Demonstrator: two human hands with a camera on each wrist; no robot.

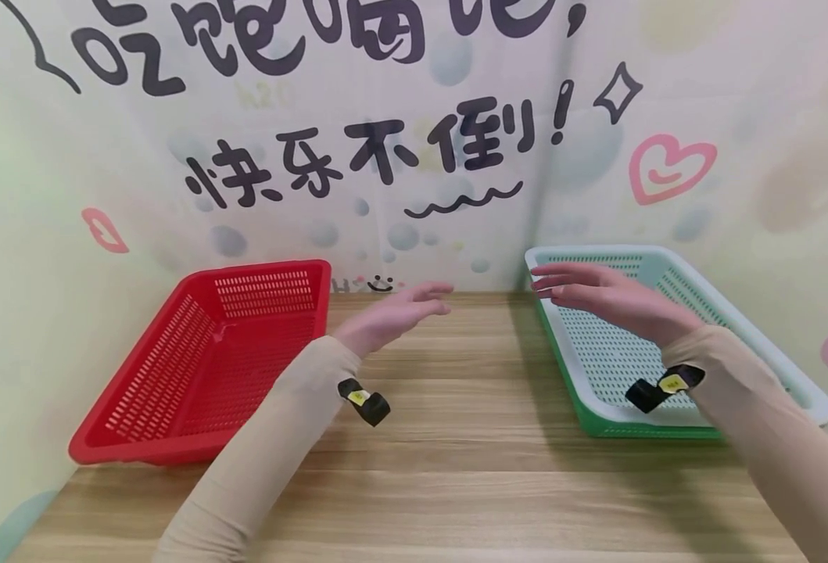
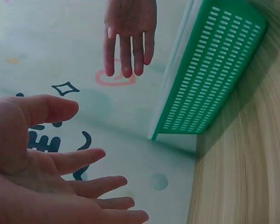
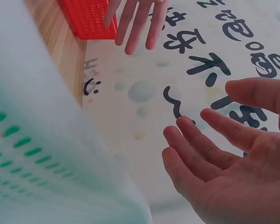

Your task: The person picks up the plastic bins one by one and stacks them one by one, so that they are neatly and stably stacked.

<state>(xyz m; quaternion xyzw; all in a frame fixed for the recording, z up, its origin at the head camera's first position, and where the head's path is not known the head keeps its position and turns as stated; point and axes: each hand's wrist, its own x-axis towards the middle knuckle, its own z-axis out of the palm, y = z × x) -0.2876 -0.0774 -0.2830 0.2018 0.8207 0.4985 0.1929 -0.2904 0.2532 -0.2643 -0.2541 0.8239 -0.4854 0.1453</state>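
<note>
Red slotted plastic basket (image 1: 245,371) stands on the left of the wood-grain table (image 1: 442,438), and a white-rimmed green plastic basket (image 1: 600,363) stands on the right. The left hand (image 1: 392,317) is raised just right of the red one, the right hand (image 1: 611,301) over the far left part of the green one; on each, fingers and thumb are apart, holding nothing. The likeliest trouble is a snag: the left sleeve (image 1: 273,438) crosses the red basket's near right corner in the head view, and a low sweep of that arm could drag the rim. The right wrist's black strap (image 1: 667,387) could likewise catch the green basket's near rim, and leaning the forearm there might tip it. Only the head view shows both interiors; whether either sleeve touches a rim cannot be told from it. The left wrist view adds the green basket's slotted outer side, mostly hidden from above, and the right palm. The right wrist view shows the right thumb clear of the fingers, but just a corner of the red basket.
</note>
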